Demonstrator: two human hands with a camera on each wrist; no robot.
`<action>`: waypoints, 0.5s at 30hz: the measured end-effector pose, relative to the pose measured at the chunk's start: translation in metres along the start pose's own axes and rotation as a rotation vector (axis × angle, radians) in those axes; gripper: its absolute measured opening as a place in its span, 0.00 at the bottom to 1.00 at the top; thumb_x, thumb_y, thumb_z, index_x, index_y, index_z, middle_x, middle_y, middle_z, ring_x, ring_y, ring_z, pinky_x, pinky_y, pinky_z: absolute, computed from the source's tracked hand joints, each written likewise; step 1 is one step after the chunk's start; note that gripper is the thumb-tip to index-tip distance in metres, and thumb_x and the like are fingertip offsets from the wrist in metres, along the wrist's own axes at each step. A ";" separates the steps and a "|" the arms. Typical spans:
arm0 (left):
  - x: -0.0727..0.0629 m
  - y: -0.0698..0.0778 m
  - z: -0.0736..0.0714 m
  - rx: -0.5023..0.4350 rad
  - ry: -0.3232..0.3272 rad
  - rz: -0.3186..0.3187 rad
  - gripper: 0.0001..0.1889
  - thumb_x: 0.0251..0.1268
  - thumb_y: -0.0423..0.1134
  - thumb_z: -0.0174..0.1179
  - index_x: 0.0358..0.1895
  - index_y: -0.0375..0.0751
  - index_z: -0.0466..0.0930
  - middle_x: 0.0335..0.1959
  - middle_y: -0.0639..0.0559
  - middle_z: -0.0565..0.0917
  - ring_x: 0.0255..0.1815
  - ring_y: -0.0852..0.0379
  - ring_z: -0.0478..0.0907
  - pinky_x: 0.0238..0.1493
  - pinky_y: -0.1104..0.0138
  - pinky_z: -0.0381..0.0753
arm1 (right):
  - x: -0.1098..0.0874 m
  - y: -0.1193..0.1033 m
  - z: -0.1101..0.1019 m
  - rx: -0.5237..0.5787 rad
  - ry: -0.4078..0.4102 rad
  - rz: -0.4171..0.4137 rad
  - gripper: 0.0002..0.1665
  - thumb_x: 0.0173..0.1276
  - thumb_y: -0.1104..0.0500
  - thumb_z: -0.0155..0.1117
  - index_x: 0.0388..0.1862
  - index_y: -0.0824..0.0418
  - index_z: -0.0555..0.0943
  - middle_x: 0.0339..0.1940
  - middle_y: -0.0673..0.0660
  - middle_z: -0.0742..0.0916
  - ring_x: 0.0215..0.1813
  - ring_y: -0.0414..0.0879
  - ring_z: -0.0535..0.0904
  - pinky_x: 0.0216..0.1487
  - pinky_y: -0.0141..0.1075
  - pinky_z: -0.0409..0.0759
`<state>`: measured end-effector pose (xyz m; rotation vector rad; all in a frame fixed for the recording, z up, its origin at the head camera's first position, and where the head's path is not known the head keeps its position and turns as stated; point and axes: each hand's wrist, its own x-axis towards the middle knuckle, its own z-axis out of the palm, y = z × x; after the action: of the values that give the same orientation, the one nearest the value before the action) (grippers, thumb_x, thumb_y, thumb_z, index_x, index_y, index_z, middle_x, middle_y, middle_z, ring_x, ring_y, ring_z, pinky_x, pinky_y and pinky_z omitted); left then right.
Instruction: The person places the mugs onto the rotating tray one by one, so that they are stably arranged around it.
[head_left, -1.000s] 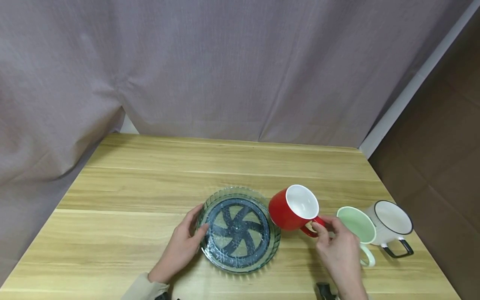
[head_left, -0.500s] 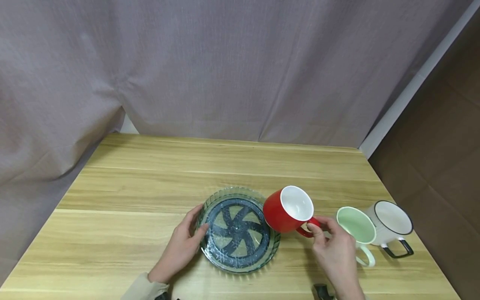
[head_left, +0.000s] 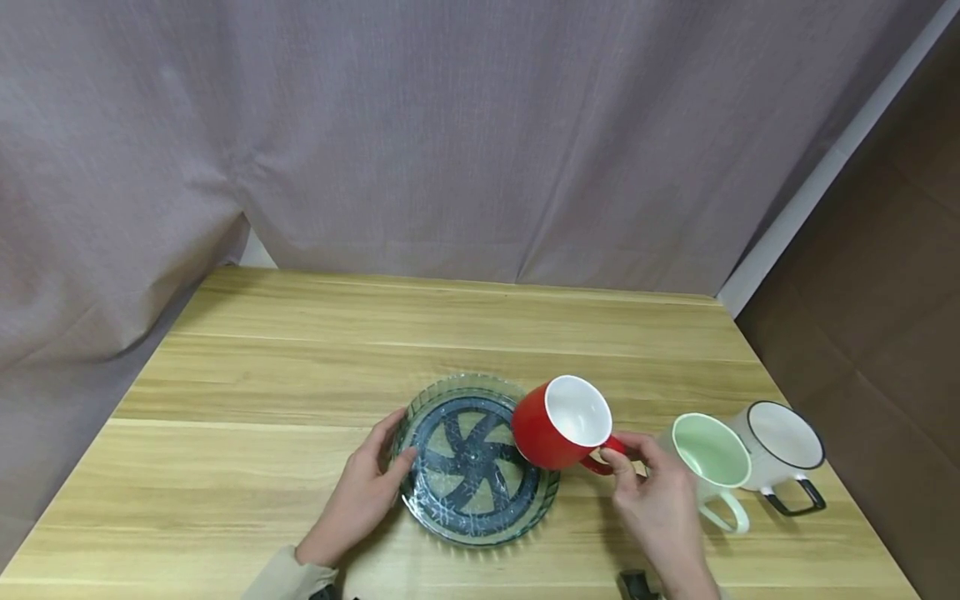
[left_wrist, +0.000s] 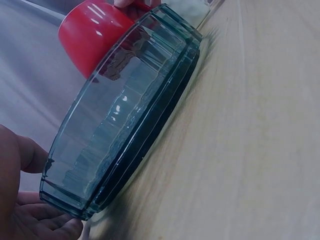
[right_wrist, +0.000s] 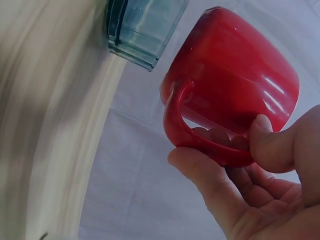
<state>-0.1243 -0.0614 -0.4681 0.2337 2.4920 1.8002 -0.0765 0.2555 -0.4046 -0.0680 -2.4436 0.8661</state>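
My left hand holds the near-left edge of a round glass dish on the table, thumb over the rim and fingers along the outer wall. The dish has a fluted side and a dark swirl pattern in its base. By its handle, my right hand pinches a red mug with a white inside. In the right wrist view, thumb and fingers close on the mug handle. The mug tilts with its mouth toward the right. Its base overlaps the right part of the dish, raised at rim level in the left wrist view.
Right of my right hand stand a pale green mug and a white mug with a dark rim and black handle, close together. A grey curtain hangs behind the wooden table.
My right hand has moved left with the red mug, from beside the dish to over its right part. My left hand and the dish have stayed put.
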 end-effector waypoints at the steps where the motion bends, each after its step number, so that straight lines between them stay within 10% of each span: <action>1: 0.000 0.000 0.000 0.000 0.000 0.000 0.31 0.70 0.38 0.58 0.73 0.40 0.60 0.72 0.42 0.64 0.72 0.47 0.60 0.72 0.58 0.58 | 0.000 0.000 0.001 0.005 0.003 -0.010 0.13 0.54 0.70 0.74 0.38 0.62 0.84 0.31 0.54 0.88 0.26 0.39 0.78 0.16 0.22 0.70; 15: 0.001 0.003 0.000 0.001 0.000 -0.004 0.30 0.70 0.37 0.57 0.72 0.37 0.60 0.72 0.41 0.64 0.72 0.46 0.60 0.72 0.57 0.58 | -0.002 0.000 0.008 0.023 0.013 -0.058 0.13 0.52 0.70 0.75 0.37 0.61 0.85 0.30 0.52 0.88 0.30 0.39 0.80 0.20 0.21 0.74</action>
<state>-0.1247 -0.0604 -0.4649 0.2280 2.4917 1.7971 -0.0785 0.2501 -0.4107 0.0061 -2.4108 0.8650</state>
